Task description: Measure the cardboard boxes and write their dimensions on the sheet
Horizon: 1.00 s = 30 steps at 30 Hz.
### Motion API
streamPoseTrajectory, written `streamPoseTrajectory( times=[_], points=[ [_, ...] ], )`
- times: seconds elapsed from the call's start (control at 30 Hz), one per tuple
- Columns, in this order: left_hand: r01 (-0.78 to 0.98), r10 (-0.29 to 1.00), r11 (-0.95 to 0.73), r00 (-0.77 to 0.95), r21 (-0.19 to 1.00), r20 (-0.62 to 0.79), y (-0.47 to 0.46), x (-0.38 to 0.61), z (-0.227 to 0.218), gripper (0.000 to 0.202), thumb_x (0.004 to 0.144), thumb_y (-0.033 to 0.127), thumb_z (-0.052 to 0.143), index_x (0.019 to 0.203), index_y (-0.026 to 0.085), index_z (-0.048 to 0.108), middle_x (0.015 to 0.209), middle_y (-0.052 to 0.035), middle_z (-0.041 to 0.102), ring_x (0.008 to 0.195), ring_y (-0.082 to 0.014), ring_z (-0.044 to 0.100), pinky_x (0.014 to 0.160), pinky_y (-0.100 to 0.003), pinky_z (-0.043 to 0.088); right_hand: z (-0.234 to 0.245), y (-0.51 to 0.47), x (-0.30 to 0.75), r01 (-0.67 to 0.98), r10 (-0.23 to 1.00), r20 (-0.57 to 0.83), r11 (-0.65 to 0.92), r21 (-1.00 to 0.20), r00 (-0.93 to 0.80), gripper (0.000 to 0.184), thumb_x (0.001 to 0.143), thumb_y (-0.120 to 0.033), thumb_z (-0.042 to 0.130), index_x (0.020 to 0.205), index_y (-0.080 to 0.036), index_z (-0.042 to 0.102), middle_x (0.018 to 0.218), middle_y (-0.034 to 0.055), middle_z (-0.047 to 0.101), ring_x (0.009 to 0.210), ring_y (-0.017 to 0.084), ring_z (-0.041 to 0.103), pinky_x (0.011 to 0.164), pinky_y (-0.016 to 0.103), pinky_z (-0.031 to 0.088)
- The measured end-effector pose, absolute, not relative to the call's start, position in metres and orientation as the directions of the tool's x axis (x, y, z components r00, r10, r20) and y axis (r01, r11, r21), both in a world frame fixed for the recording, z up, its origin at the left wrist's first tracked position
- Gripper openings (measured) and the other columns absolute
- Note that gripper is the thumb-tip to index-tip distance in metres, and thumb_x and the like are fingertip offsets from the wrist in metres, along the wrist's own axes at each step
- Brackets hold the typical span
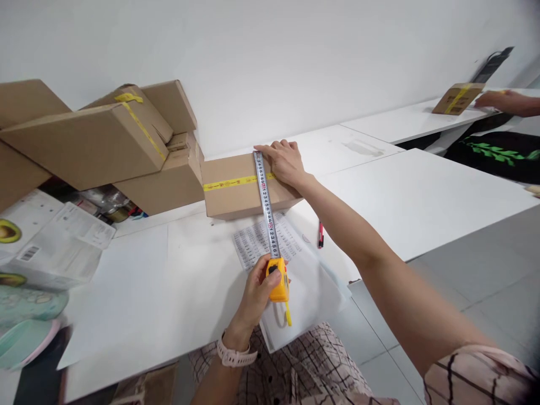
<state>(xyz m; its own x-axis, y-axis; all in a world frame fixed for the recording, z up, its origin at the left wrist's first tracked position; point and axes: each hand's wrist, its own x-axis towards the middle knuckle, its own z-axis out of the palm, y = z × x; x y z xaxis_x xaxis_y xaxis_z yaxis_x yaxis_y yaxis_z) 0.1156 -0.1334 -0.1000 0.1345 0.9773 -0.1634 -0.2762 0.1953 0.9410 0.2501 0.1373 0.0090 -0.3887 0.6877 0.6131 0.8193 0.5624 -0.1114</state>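
My left hand (254, 292) is closed around the yellow case of a tape measure (278, 286), its thumb on the front and a wrist strap hanging below. The steel blade (266, 208) is pulled out and runs away from me across the top of a cardboard box (230, 202) sealed with yellow printed tape. At the box's far edge, my right hand (287, 162) pinches or presses the blade's tip with an outstretched finger, the other fingers curled over the box. Part of the box is hidden under this hand. A printed sheet (247, 247) lies below the blade.
Stacked cardboard boxes (84, 143) stand to the left, near a carton with avocado pictures (54, 253) and a mint bowl (25, 343). A red pen-like tool (320, 235) rests right of the papers. At far right, another person's hand (506, 103) touches a small box (458, 99).
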Motion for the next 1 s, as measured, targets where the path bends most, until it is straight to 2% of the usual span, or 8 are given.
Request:
streamPoseTrajectory(
  times=[0.2, 0.4, 0.5, 0.57, 0.7, 0.73, 0.87, 1.0],
  points=[
    [-0.259, 0.983, 0.158, 0.128, 0.953, -0.128, -0.167, 0.115, -0.123, 0.050, 0.081, 0.048, 0.079, 0.120, 0.022, 0.063, 0.124, -0.0106, 0.068, 0.096, -0.0211, 0.070, 0.084, -0.032, 0.057, -0.001, 0.118, 0.250, 0.842, 0.640, 0.691, 0.532, -0.084, -0.335, 0.057, 0.108, -0.051, 0.016, 0.136, -0.023, 0.057, 0.116, 0.0128, 0.065, 0.117, 0.033, 0.052, 0.105, 0.053, 0.033],
    [-0.236, 0.977, 0.160, 0.178, 0.959, -0.119, -0.175, 0.106, -0.132, 0.050, 0.082, 0.047, 0.078, 0.122, 0.023, 0.060, 0.128, -0.0117, 0.067, 0.099, -0.0224, 0.069, 0.084, -0.033, 0.057, -0.061, 0.053, 0.266, 0.792, 0.630, 0.681, 0.598, -0.120, -0.372, 0.054, 0.106, -0.054, 0.025, 0.139, -0.025, 0.057, 0.136, 0.0124, 0.061, 0.129, 0.033, 0.051, 0.113, 0.055, 0.031],
    [-0.210, 0.977, 0.145, 0.188, 0.967, -0.105, -0.174, 0.104, -0.130, 0.050, 0.082, 0.048, 0.077, 0.121, 0.022, 0.060, 0.127, -0.0114, 0.067, 0.098, -0.0220, 0.068, 0.086, -0.033, 0.056, -0.081, 0.028, 0.278, 0.703, 0.633, 0.662, 0.676, -0.220, -0.402, 0.054, 0.108, -0.052, 0.025, 0.138, -0.025, 0.060, 0.140, 0.0112, 0.062, 0.134, 0.030, 0.051, 0.117, 0.055, 0.030],
    [-0.170, 0.974, 0.145, 0.199, 0.975, -0.110, -0.177, 0.105, -0.125, 0.048, 0.083, 0.046, 0.076, 0.122, 0.022, 0.061, 0.120, -0.0093, 0.068, 0.097, -0.0208, 0.066, 0.086, -0.032, 0.055, -0.071, 0.017, 0.287, 0.617, 0.693, 0.634, 0.675, -0.404, -0.342, 0.057, 0.109, -0.053, 0.020, 0.137, -0.025, 0.060, 0.136, 0.0102, 0.066, 0.132, 0.027, 0.055, 0.116, 0.054, 0.033],
    [0.011, 0.931, 0.181, 0.320, 0.983, -0.175, -0.192, 0.111, -0.107, 0.044, 0.085, 0.040, 0.074, 0.124, 0.023, 0.062, 0.103, -0.0052, 0.067, 0.091, -0.0191, 0.063, 0.079, -0.028, 0.053, -0.012, -0.001, 0.311, 0.258, 0.837, 0.520, 0.547, -0.797, -0.169, 0.073, 0.107, -0.058, 0.002, 0.142, -0.024, 0.056, 0.115, 0.0068, 0.073, 0.113, 0.020, 0.069, 0.097, 0.042, 0.054],
    [0.053, 0.917, 0.184, 0.351, 0.981, -0.191, -0.197, 0.112, -0.103, 0.044, 0.085, 0.039, 0.074, 0.124, 0.023, 0.062, 0.100, -0.0048, 0.067, 0.088, -0.0190, 0.062, 0.076, -0.028, 0.053, 0.002, -0.007, 0.317, 0.214, 0.841, 0.528, 0.542, -0.813, -0.121, 0.072, 0.107, -0.060, 0.005, 0.137, -0.025, 0.061, 0.113, 0.0054, 0.072, 0.107, 0.019, 0.071, 0.090, 0.039, 0.055],
    [0.162, 0.870, 0.176, 0.436, 0.971, -0.231, -0.211, 0.117, -0.094, 0.045, 0.083, 0.037, 0.074, 0.124, 0.023, 0.064, 0.094, -0.0037, 0.067, 0.081, -0.0198, 0.062, 0.072, -0.029, 0.053, 0.022, -0.032, 0.342, 0.151, 0.786, 0.617, 0.605, -0.781, 0.043, 0.043, 0.100, -0.061, 0.052, 0.103, -0.026, 0.077, 0.100, 0.0031, 0.072, 0.071, 0.012, 0.068, 0.062, 0.031, 0.052],
    [0.255, 0.867, 0.174, 0.417, 0.951, -0.271, -0.225, 0.117, -0.096, 0.051, 0.081, 0.036, 0.076, 0.129, 0.026, 0.063, 0.104, -0.0055, 0.068, 0.093, -0.0241, 0.063, 0.082, -0.034, 0.053, -0.002, -0.058, 0.359, 0.123, 0.850, 0.517, 0.505, -0.854, 0.103, 0.042, 0.094, -0.064, 0.060, 0.083, -0.026, 0.076, 0.068, 0.0012, 0.067, 0.056, 0.012, 0.061, 0.052, 0.032, 0.050]
  ],
)
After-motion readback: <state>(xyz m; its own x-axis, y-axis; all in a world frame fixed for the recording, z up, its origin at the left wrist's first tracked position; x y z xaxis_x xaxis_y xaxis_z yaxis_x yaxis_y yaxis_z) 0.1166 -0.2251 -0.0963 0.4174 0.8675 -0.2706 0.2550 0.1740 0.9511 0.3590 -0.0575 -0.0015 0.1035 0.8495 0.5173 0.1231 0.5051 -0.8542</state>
